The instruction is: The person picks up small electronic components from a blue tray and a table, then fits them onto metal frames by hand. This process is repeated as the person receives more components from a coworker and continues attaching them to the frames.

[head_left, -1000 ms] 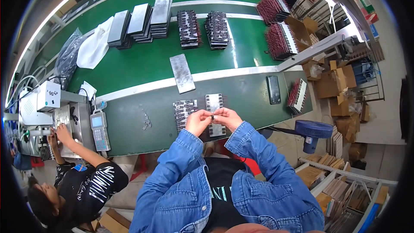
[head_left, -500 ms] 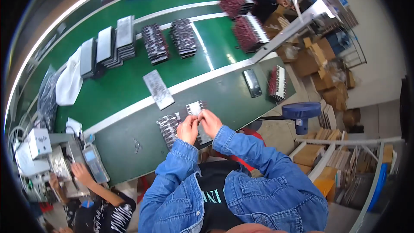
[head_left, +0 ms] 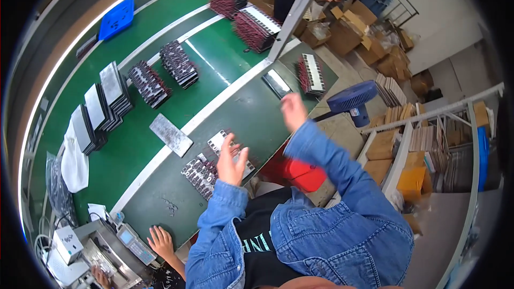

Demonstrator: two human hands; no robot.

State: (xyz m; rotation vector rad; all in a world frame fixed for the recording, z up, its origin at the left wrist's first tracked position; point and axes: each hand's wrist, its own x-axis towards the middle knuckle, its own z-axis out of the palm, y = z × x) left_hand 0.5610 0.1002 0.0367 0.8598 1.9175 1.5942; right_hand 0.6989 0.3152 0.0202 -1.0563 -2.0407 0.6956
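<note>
Had the left hand near the centre of the frame, thumb and fingers spread with nothing visible between, over the middle of a slotted white plate; could not tell touching from hovering. Saw that plate slanting lengthwise from upper left to lower right, partly covered by the hand, with a piece-covered plate close along the lower-left side. Had the right hand higher and farther right, blurred, seemingly curled; could not tell if pinching anything. Found the phone just up and left of those fingers, long axis also falling toward lower right, and a red-fringed stack just up and right, set nearly upright in the frame; judged the right hand plainly nearer to both. Saw all this on a dark green table, bounded by a white rail with a brighter green surface beyond. Noted a blue fan at right, and a co-worker's hand at lower left.
</note>
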